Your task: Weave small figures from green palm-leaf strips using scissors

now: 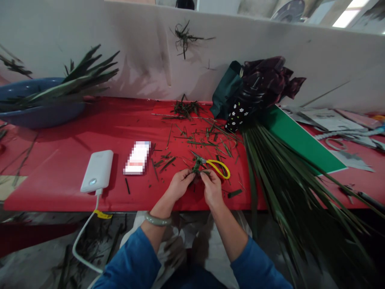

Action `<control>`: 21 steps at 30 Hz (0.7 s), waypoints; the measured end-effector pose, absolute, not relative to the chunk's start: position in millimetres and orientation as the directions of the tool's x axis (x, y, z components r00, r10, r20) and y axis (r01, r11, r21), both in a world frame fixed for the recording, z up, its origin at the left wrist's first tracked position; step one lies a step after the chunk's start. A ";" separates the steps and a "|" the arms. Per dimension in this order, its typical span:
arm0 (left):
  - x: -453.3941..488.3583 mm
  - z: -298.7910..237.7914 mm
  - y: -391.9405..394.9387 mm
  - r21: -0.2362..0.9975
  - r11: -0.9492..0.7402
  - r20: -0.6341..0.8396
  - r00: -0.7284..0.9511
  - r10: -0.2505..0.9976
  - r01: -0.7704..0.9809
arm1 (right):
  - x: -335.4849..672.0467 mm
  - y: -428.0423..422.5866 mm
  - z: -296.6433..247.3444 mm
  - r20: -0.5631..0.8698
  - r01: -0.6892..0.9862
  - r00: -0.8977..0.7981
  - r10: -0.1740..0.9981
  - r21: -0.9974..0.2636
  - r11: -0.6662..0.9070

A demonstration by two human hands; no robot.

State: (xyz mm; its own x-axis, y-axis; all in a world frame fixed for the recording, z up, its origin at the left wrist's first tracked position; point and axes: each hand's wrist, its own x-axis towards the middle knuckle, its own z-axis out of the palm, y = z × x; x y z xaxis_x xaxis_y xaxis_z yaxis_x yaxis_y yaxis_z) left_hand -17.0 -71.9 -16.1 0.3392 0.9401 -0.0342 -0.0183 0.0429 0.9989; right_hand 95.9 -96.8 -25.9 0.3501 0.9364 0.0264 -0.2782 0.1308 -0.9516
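Note:
Between my fingertips is a small piece of green woven leaf [197, 165], partly hidden by the fingers. My left hand [181, 184] pinches it from the left, and my right hand [213, 188] grips it from the other side. Just beyond the fingers lie scissors with yellow handles [219, 165], their blades pointing left and partly behind the leaf piece. Cut leaf scraps [164, 162] are scattered over the red table cover [120, 116] around both hands.
A white power bank [96, 170] with a cable and a phone [137, 158] lie on the left. Behind them stands a blue basin [45, 116] of leaves. Long green leaves [279, 180] hang over the right edge, near a flowered black item [236, 116] and a green board [303, 140].

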 end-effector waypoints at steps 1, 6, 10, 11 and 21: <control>-16.9 -16.3 -71.9 0.998 0.052 -0.034 0.330 0.943 -0.045 | 95.6 -97.4 -25.1 0.027 -0.263 0.330 0.944 -0.957 0.119; -16.7 -19.6 -71.2 0.994 0.040 -0.012 0.257 0.966 -0.106 | 96.0 -99.0 -21.6 0.032 -0.172 0.228 0.973 -0.982 0.073; -16.5 -21.5 -70.0 0.995 0.033 -0.010 0.228 0.974 -0.096 | 96.1 -96.7 -22.4 0.045 -0.119 0.201 0.978 -0.990 0.070; -16.6 -21.0 -69.9 0.995 0.036 -0.014 0.224 0.974 -0.095 | 95.4 -96.2 -22.6 0.049 -0.112 0.202 0.978 -0.991 0.073; -18.0 -12.4 -70.8 0.993 0.069 -0.050 0.187 0.981 -0.093 | 116.6 -107.1 -10.6 0.079 -0.025 0.311 0.947 -0.996 0.091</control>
